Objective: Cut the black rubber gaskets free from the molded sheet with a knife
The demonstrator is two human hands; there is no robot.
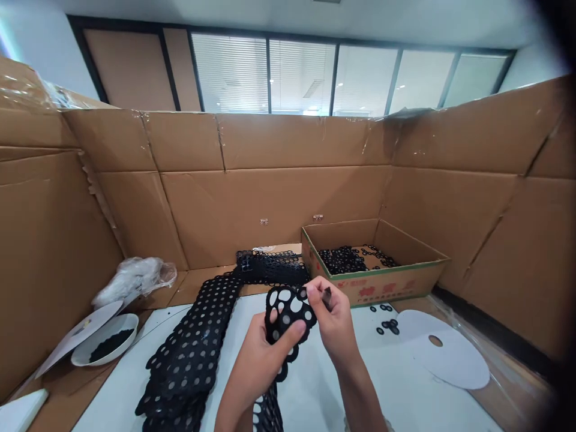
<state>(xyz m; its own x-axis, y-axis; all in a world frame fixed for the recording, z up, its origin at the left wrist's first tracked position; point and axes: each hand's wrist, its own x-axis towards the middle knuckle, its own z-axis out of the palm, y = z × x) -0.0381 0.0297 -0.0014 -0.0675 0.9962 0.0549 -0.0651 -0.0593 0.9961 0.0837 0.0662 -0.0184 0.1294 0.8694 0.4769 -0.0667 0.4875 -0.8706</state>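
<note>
A black sheet with round holes (288, 301) is held up between both hands above the white work surface. My left hand (265, 342) grips its lower left part, with the thumb across the front. At its upper right edge my right hand (330, 315) is closed, thumb and fingers pinching the edge. A small dark pointed piece shows by the right fingers; what it is cannot be made out. Part of the perforated strip hangs below, between the forearms. To the left, a long black perforated strip (193, 336) lies on the white surface.
A cardboard box (391, 285) with black rings stands back right. Several loose rings (389, 326) and a white disc (443, 348) lie right. A white bowl (105, 339) with black bits and clear plastic (137, 279) are left. Black mesh (272, 267) lies behind; cardboard walls surround the surface.
</note>
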